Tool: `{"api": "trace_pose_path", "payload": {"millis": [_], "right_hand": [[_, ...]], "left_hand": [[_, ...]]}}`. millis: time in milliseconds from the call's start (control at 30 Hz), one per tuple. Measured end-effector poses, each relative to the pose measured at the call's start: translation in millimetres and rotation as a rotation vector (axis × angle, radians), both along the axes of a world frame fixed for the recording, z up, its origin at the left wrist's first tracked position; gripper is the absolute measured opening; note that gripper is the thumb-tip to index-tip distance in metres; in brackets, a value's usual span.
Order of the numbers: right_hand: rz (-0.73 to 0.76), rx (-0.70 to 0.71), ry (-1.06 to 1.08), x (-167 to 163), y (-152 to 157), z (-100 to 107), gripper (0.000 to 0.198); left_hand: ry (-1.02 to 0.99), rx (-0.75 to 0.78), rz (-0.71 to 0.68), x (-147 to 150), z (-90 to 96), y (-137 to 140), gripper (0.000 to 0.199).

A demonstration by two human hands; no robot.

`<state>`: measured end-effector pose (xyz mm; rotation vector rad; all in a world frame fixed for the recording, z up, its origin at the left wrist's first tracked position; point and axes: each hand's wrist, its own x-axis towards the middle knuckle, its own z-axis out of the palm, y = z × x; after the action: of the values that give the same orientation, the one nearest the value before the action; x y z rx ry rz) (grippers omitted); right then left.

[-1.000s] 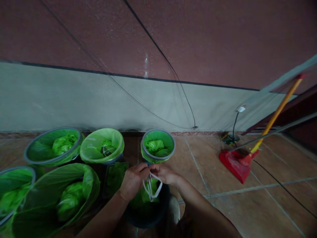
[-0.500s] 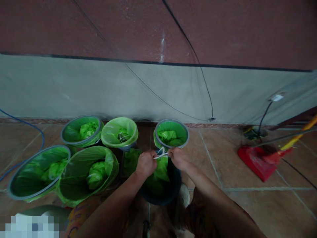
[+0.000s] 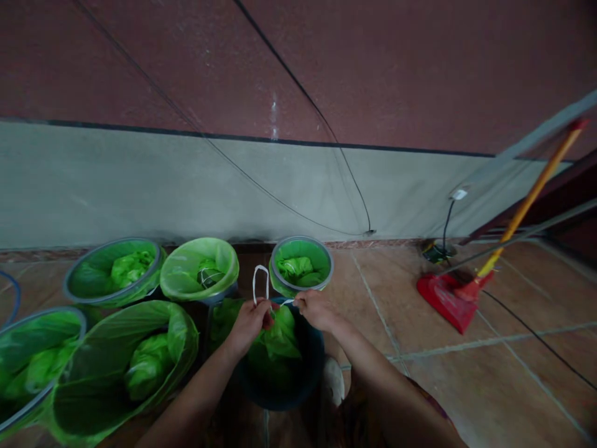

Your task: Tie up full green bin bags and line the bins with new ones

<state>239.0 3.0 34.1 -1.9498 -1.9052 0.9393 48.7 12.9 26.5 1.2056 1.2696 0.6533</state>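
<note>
Between my two hands runs a white strap, with a loop of it standing up above my left hand. My left hand is closed on the strap. On the other side, my right hand pinches the strap's other end. Just below them is a bunched green plastic bag, its top gathered near the strap. This bag sits in a dark round bin on the floor in front of me. Whether the strap is knotted around the bag's neck I cannot tell.
Several bins lined with green bags stand left and behind, among them a grey-rimmed bin by the wall. A red dustpan and a yellow-handled broom are at the right. Black cables hang along the wall.
My view has swung to the right. Earlier both hands held the strap stretched low between them; now a tall loop rises over my left hand while my right hand holds the other end.
</note>
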Motion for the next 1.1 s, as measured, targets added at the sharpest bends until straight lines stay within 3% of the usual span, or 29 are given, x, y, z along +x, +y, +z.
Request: {"api": "trace_pose_path", "payload": {"millis": [100, 267, 467, 600, 667, 800, 900, 1000, 1100], "right_hand": [[0.024, 0.016, 0.139, -0.4, 0.7, 3.1, 0.025], [0.115, 0.022, 0.351, 0.2, -0.4, 8.5, 0.031], [0.171, 0.069, 0.51, -11.7, -2.6, 16.9, 0.038], [0.003, 0.026, 0.691, -17.2, -0.8, 12.8, 0.04], [-0.063, -0.069, 0.675, -17.6, -1.0, 8.1, 0.041], [0.028, -0.201, 0.564, -16.1, -4.1, 0.4, 0.023], [0.055, -0.143, 0.49, -13.5, -5.3, -0.4, 0.017], [0.02, -0.024, 0.372, -10.9, -4.7, 1.9, 0.016], [0.059, -0.041, 0.343, -10.5, -5.4, 6.2, 0.016]], "left_hand": [[-0.238, -0.127, 0.071, 6.5, 2.3, -3.4, 0.03], [-0.293, -0.115, 0.063, 6.4, 1.6, -0.9, 0.028], [-0.155, 0.058, -0.212, 6.9, -3.1, -0.7, 0.021], [-0.066, 0.133, -0.224, 10.5, -3.1, -3.2, 0.031], [-0.091, 0.152, -0.201, 10.8, -1.4, -2.5, 0.029], [-0.148, 0.158, -0.178, 9.4, 0.2, 1.5, 0.023], [-0.158, 0.125, -0.13, 8.7, 0.0, 2.6, 0.019], [-0.208, -0.028, -0.014, 7.8, 1.0, 0.5, 0.02], [-0.272, -0.135, 0.08, 5.3, 1.0, -1.2, 0.023]]}}
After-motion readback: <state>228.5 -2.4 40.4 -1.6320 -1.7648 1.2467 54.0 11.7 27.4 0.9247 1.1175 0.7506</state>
